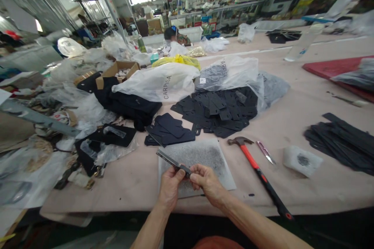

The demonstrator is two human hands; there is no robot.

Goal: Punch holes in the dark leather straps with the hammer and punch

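Both my hands meet over a grey speckled cutting pad (204, 151) at the table's near edge. My left hand (170, 186) and my right hand (206, 181) are closed in a pinch on the near end of a thin dark strip (172, 161) that points up and to the left. Just beyond the pad lies a small stack of black rounded pieces (171, 129). A larger heap of black cut pieces (219, 111) spreads out behind it.
A red-handled hammer (257, 168) and a small knife (265, 152) lie right of the pad. Black strips (341, 140) pile at far right. White plastic bags (160, 81), a cardboard box (119, 70) and clutter fill the left. A person sits far back.
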